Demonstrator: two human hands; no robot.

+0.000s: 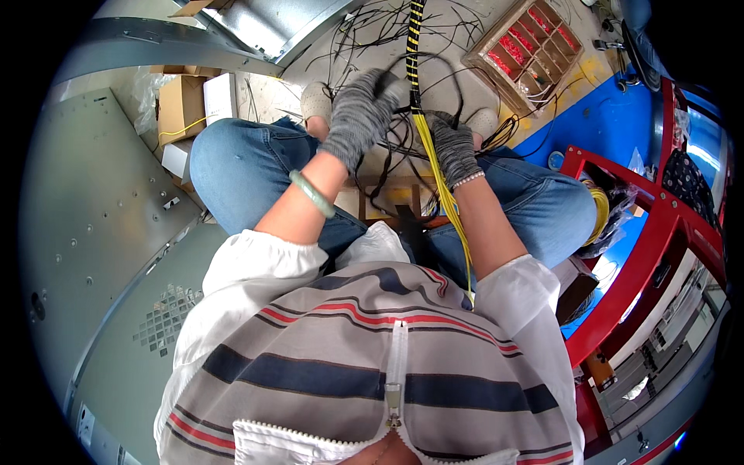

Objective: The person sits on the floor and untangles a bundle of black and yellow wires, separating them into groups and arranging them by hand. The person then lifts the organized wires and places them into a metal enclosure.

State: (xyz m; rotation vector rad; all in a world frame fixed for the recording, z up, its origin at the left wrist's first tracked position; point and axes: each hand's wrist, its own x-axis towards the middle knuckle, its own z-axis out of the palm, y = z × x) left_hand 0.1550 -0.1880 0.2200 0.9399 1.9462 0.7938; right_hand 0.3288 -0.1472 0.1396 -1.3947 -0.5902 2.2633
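A bundle of yellow wires (438, 172) runs from my lap up between my knees. Farther off, the bundle is wrapped in a black spiral strip (415, 54) with yellow showing between the turns. My right hand (452, 147), in a grey knitted glove, is closed at the bundle's right side, just below the wrapped part. Left of the bundle is my left hand (363, 112), gloved alike, its fingers curled and slightly blurred; what they hold is hidden. A thin black loop (460, 85) arcs between the two hands across the bundle.
Tangled black strips (372, 35) lie on the floor ahead. A divided wooden box (527, 50) with small red parts stands at the far right. Cardboard boxes (182, 105) and a grey metal panel (93, 194) are at left, a red metal frame (659, 225) at right.
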